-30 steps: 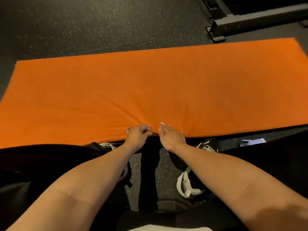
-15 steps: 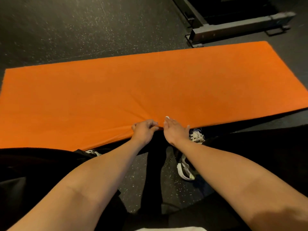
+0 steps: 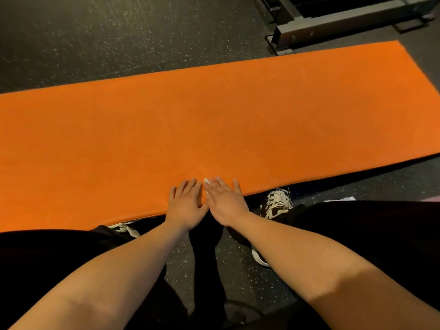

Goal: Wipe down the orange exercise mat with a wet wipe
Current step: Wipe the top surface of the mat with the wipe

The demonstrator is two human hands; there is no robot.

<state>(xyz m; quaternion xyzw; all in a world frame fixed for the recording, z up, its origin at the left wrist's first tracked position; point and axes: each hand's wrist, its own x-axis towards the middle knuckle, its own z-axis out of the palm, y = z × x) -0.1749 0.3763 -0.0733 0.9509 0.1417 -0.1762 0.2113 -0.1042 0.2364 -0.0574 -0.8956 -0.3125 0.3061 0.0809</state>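
Lying flat on the dark speckled floor point(image 3: 119, 32), the orange exercise mat point(image 3: 214, 120) stretches across nearly the whole width of the view. Its long axis runs left to right but is skewed a little, so the right end sits farther from the person and the long near edge climbs from lower left to upper right. The right short end shows whole, its far corner near a grey metal frame point(image 3: 333, 22) standing on the floor. The left end runs out of the picture. The top surface is plain orange.

Both hands rest on the mat's near edge, about midway along the part that shows. The left hand point(image 3: 187, 203) lies palm down with its fingers straight and slightly spread, gripping nothing. The right hand point(image 3: 225, 202) lies just beside it in the same way, flat and open, with its fingers pointing away from the person across the mat's short axis. The two thumbs meet or nearly meet. A small white spot point(image 3: 206, 181) shows at the right index fingertip; it could be a nail or a scrap of wipe.

A black-and-white sneaker point(image 3: 276, 203) with white laces sits at the mat's near edge, right of the hands. Black trousers point(image 3: 369, 234) fill the lower corners. A white sheet point(image 3: 340, 199) lies on the floor at the right, its marks too small to read.
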